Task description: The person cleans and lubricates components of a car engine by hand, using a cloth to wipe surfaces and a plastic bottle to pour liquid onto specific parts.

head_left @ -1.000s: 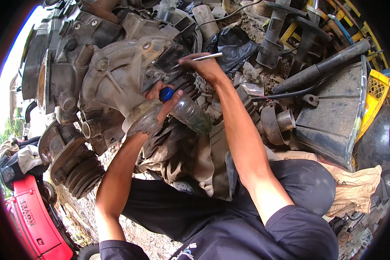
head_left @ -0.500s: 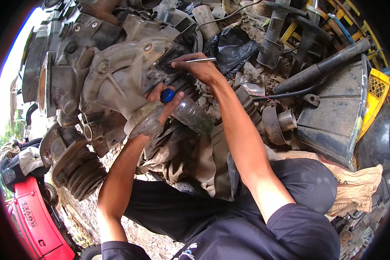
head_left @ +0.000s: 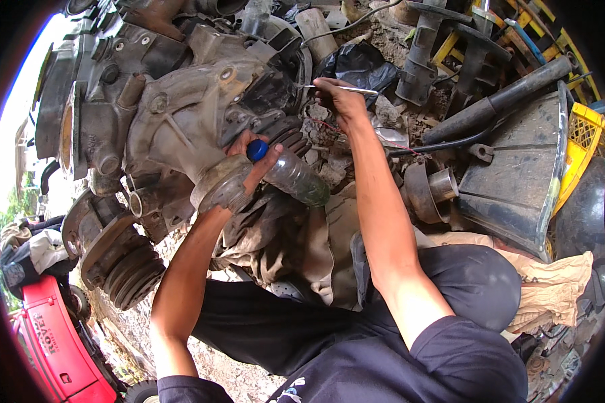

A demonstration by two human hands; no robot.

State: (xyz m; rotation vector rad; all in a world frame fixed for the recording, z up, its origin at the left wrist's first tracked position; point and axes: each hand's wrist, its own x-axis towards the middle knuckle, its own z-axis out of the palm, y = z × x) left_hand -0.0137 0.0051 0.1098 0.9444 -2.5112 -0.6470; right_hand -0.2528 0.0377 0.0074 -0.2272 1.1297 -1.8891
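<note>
A clear plastic bottle (head_left: 296, 178) with a blue cap (head_left: 257, 150) lies tilted in my left hand (head_left: 262, 172), its cap end between my fingers. That hand rests against a large, dirty metal gear housing (head_left: 181, 111) and its round flange (head_left: 222, 188). Farther right, my right hand (head_left: 343, 104) is closed around a slim, silvery, rod-like tool (head_left: 357, 89). The tool's thin tip points left toward the dark opening of the housing, apart from it. A ribbed dark part (head_left: 286, 133) shows just beyond the bottle.
Black plastic sheeting (head_left: 359, 66) lies on rubble beyond my right hand. Right of me are a thick metal tube (head_left: 497, 101), a dark panel (head_left: 514, 178) and a yellow crate (head_left: 578, 151). A cloth (head_left: 269, 228) lies below the bottle; a red vehicle panel (head_left: 60, 342) stands lower left.
My right hand has moved right, away from the housing, carrying the slim tool, whose thin tip now shows. My left hand and the bottle have barely moved.
</note>
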